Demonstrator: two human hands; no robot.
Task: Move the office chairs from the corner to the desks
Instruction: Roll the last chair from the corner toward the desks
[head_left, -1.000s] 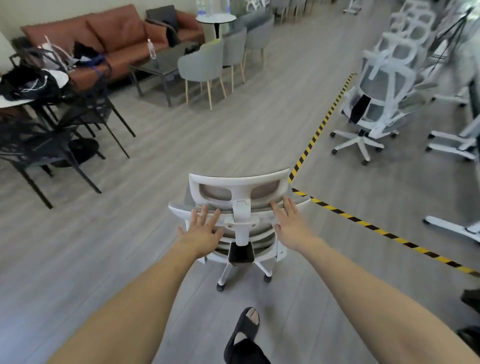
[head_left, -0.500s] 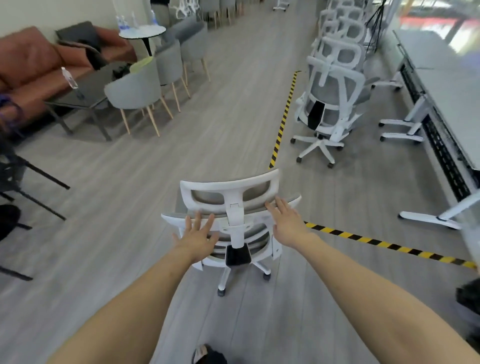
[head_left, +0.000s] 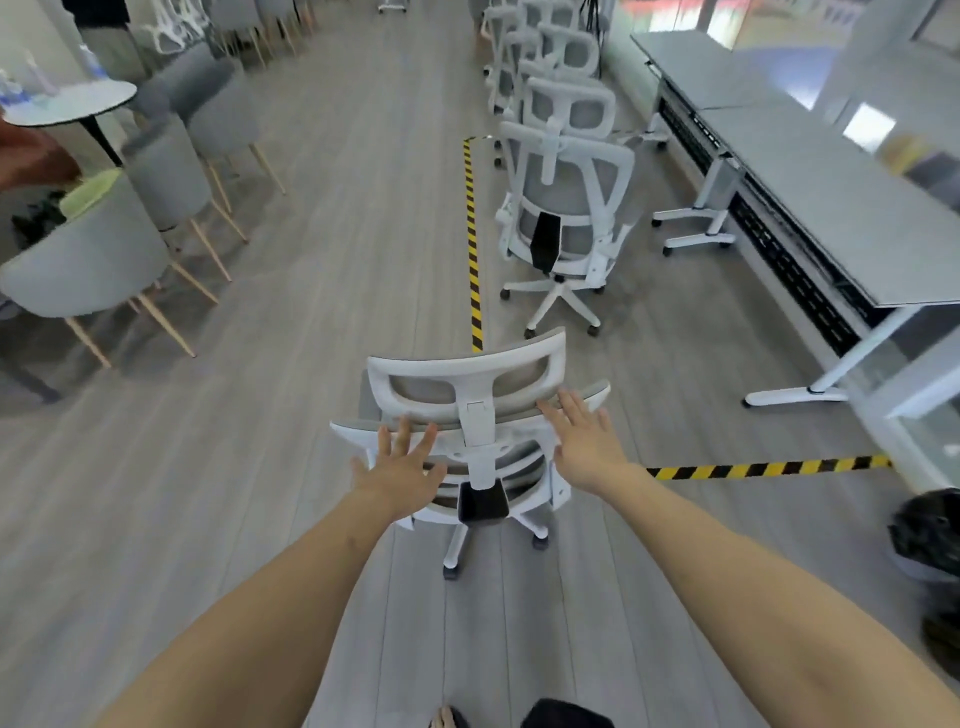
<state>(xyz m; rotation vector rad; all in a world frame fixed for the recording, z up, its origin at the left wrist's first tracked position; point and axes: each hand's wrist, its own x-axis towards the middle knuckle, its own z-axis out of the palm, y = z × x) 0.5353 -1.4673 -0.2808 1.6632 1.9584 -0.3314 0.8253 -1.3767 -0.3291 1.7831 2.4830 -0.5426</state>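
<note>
A white office chair (head_left: 467, 415) with grey mesh, seen from behind, stands on the grey plank floor (head_left: 337, 249) directly ahead of the person. The left hand (head_left: 400, 475) lies flat against the left side of its backrest top, fingers straight and spread; the right hand (head_left: 584, 441) lies flat against the right side, fingers straight and reaching the upper rim. Neither hand curls round the frame. The headrest (head_left: 462, 382) rises between and beyond the two hands, and the black lumbar block (head_left: 482, 500) sits below them on the central spine. Beyond the chair and to its right, a row of like chairs (head_left: 563, 208) stands back to back along a striped floor tape (head_left: 471, 234); a second tape strip (head_left: 769, 466) runs rightward from the chair. Further right of the chair stand long grey desks (head_left: 831, 171) on white legs. To the chair's left are grey upholstered chairs (head_left: 88, 260) with wooden legs and a round table (head_left: 72, 104) bearing bottles, too blurred to count.
</note>
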